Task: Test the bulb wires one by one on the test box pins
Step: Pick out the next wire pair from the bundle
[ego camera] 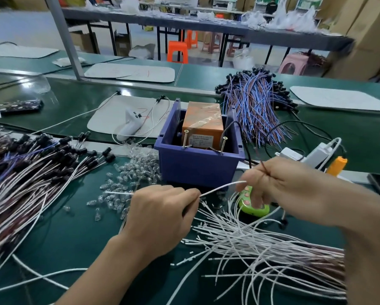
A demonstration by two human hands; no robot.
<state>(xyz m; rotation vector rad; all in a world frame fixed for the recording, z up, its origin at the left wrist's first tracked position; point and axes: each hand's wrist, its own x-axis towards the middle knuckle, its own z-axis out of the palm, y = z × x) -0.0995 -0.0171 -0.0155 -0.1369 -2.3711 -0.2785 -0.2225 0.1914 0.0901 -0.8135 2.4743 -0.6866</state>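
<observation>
**One wire lifted, pins not yet touched**

Across the green workbench [74, 238], mostly heaps. To the left, a wide pile of wires with black holders [30, 172]. At lower right, a loose fan of white wires [261, 249]. Farther back, a bundle of blue and brown leads [255, 106]. Cannot tell which heap is tested and which waits. Looks like plenty left either way, judging by the bulk on both sides.

At centre, just beyond the hands, the purple test box [197, 166], with an orange block [203, 122] inside. Near its left corner, a scatter of clear bulbs [129, 172].

Hovers in front of the box with the left hand [160, 216], knuckles up, thumb and forefinger pinching one white wire [219, 187]. Meets it with the right hand [294, 190], fingers curled, nipping a thin dark strand [264, 167] that pokes upward, thumb at the white wire's free end. Stands well apart from the two screw pins [223, 144] on the box's near rim, so contact not yet made.
</observation>
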